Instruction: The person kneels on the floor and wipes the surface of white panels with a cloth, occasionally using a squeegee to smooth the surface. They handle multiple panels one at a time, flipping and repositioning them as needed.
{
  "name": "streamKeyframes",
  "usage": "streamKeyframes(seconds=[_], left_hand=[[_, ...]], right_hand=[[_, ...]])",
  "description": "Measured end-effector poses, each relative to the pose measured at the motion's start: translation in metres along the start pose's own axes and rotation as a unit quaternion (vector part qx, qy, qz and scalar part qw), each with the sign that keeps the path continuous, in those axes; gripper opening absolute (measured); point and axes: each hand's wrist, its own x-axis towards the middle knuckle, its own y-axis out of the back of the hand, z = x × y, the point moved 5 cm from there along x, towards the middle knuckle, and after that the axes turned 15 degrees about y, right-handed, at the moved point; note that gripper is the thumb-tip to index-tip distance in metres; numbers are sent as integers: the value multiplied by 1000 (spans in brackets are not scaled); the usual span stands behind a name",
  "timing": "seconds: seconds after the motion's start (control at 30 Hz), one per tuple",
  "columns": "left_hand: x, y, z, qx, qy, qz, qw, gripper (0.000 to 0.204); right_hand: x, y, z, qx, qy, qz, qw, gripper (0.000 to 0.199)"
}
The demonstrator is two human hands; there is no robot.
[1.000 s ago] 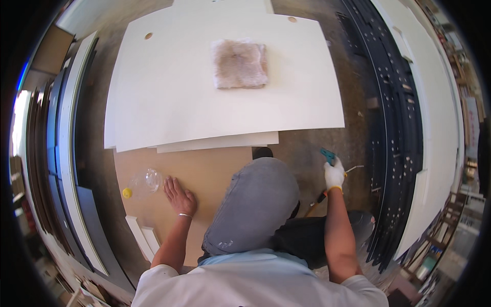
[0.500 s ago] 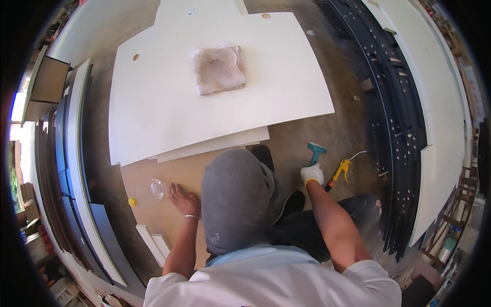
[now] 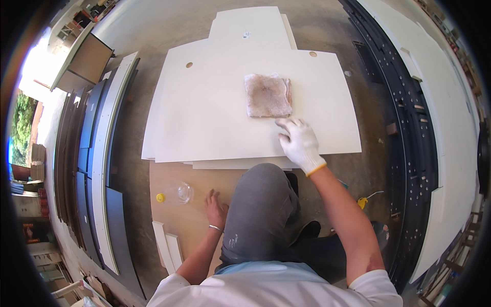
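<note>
My right hand [image 3: 300, 143], in a white knitted glove with a yellow cuff edge, reaches over the large white panel [image 3: 204, 117]. Its fingers are apart with nothing in them, and the fingertips are just below a folded, brown-stained cloth [image 3: 268, 96]. Whether they touch the cloth I cannot tell. My left hand [image 3: 216, 207] is bare, with a band at the wrist, and rests with fingers spread on a brown board [image 3: 169, 204]. Beside it lies a clear plastic bottle [image 3: 184, 193], with a yellow cap [image 3: 160, 198] to its left.
A yellow air blow gun [image 3: 362, 202] lies on the floor, partly behind my right forearm. That forearm hides most of a teal scraper [image 3: 343, 183]. Dark drilled boards [image 3: 409, 138] are stacked at the right; long panels [image 3: 111, 143] lean at the left. White strips [image 3: 167, 245] lie near my left forearm.
My right hand has let go of the scraper on the floor and moved up to the cloth on the panel. The view has shifted; my left hand stays on the brown board.
</note>
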Motion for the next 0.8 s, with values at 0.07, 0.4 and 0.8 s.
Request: streamKeyframes(seconds=[0.07, 0.4, 0.8], left_hand=[[3, 10, 27, -93, -8, -43, 995, 48], [54, 136, 166, -255, -70, -10, 964, 26], [18, 139, 380, -210, -392, -137, 885, 32]], right_hand=[[40, -22, 11, -112, 32, -18, 993, 20], [79, 19, 50, 379, -192, 50, 904, 26], [-91, 110, 62, 754, -252, 277, 540, 37]])
